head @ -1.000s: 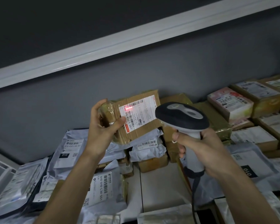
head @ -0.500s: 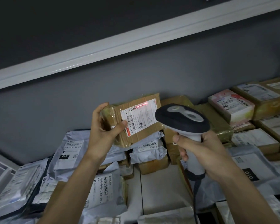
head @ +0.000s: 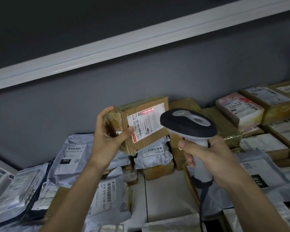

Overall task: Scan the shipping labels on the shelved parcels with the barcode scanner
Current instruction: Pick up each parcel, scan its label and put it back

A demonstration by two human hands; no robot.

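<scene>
While the person's forearms reach up from the bottom of the view, the right hand [head: 213,158] is clenched round the pale handle of the barcode scanner [head: 188,124], index finger curled at the front where a trigger would sit, its dark cable dropping away below the fist. Just to its left and slightly farther off, the left hand [head: 107,138] grips a small cardboard parcel [head: 139,124], thumb pressed on the lower corner of the shipping label [head: 145,123] and fingers wrapped over the top left edge. The parcel is held up off the shelf [head: 166,198], tilted so its right end rises, and the label faces the person. The scanner's black head sits right beside the parcel's right end, partly covering it, and points leftward across the label. A red scan line [head: 147,111] falls near the label's upper right edge, running along the parcel's long axis. I would judge that the barcode running up the label's left side is not what the beam crosses; whether the line covers a full code at the top is too small to tell, so a small turn of either wrist may be what the read depends on. Beyond and below the hands lie grey mailer bags [head: 70,156] on the left and stacked brown boxes [head: 266,104] on the right.
</scene>
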